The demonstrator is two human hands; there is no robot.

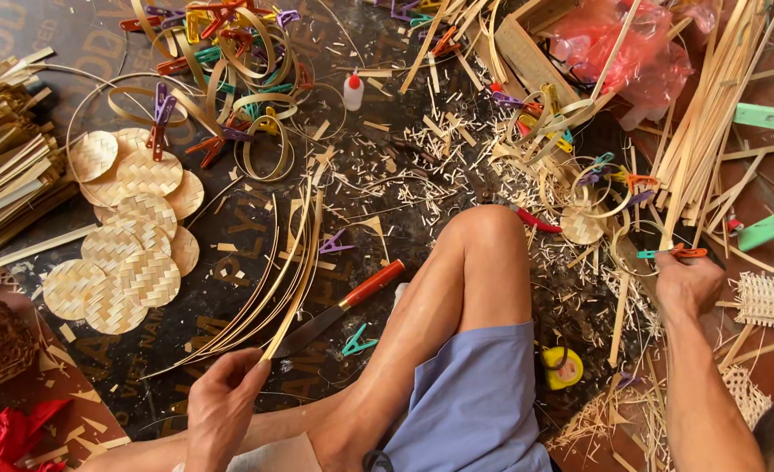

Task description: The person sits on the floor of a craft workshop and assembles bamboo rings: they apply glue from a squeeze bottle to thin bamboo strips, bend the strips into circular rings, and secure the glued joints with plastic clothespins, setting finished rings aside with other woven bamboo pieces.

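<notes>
The left hand (222, 398) pinches a bundle of long bamboo strips (286, 280) beside a knife (343, 306); the right hand (686, 281) closes on a clothespin (677, 253).

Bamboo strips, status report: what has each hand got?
Left hand pinching long bamboo strips. Right hand shut on orange clip. Red-handled knife lying beside strips.

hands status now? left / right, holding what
Left hand: closed, pinching thin bamboo strips.
Right hand: closed around an orange clip.
</notes>
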